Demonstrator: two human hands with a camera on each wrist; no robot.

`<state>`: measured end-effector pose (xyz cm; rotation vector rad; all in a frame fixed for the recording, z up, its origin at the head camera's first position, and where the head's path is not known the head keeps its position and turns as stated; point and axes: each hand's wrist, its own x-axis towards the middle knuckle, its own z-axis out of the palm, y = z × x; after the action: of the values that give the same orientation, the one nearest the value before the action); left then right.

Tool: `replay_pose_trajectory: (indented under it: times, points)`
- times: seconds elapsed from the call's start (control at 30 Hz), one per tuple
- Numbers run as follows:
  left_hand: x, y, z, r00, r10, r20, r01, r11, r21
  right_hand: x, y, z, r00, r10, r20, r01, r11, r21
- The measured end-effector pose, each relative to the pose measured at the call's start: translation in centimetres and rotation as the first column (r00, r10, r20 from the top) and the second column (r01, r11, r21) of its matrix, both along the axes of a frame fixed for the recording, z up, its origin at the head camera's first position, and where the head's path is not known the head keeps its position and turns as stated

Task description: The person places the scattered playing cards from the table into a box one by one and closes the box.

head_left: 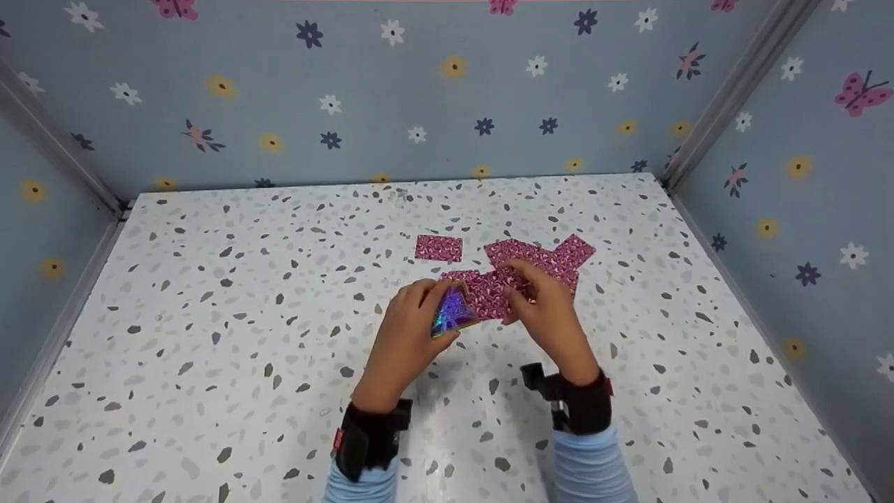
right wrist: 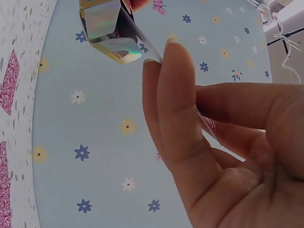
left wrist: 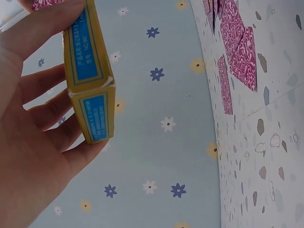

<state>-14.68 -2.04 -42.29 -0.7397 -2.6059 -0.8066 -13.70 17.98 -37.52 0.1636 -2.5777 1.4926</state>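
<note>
My left hand point(head_left: 408, 325) grips a small card box point(head_left: 452, 311) between thumb and fingers, above the table. Its face is shiny and holographic in the head view; the left wrist view shows the box's yellow and blue printed sides point(left wrist: 88, 61). My right hand point(head_left: 545, 304) pinches a thin playing card point(right wrist: 151, 47), seen edge-on in the right wrist view. The card's far end is at the open end of the box, beside a loose shiny flap point(right wrist: 124, 50). Pink patterned cards point(head_left: 489, 297) show between the two hands; fingers hide part of them.
Beyond my right hand lie several overlapping pink-patterned cards point(head_left: 574, 251) on the white speckled table point(head_left: 209, 314). A single card point(head_left: 438, 248) lies apart, behind the box. Flowered blue panels point(head_left: 419, 91) enclose the table at the back and sides.
</note>
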Motion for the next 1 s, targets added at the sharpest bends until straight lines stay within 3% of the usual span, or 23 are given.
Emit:
replay_pose_trajectory:
  times: [0.17, 0.37, 0.67, 1.0]
  points:
    - [0.0, 0.1, -0.2, 0.998, -0.013, -0.053, 0.013, 1.0, -0.002, 0.0, -0.3, -0.1, 1.0, 0.008, -0.028, -0.006, 0.996, 0.085]
    - [0.1, 0.2, -0.2, 0.999, -0.015, -0.048, 0.015, 1.0, 0.004, -0.1, -0.2, 0.0, 0.999, 0.0, -0.051, 0.01, 0.98, 0.198]
    - [0.1, 0.3, -0.1, 0.999, -0.021, -0.034, 0.021, 1.0, -0.006, -0.6, 0.0, -0.6, 0.998, -0.032, -0.045, 0.036, 0.995, 0.097]
    - [0.0, 0.4, -0.3, 0.998, -0.038, -0.041, 0.037, 0.999, -0.011, -0.7, -0.6, -1.1, 0.991, 0.038, -0.129, -0.019, 0.989, 0.144]
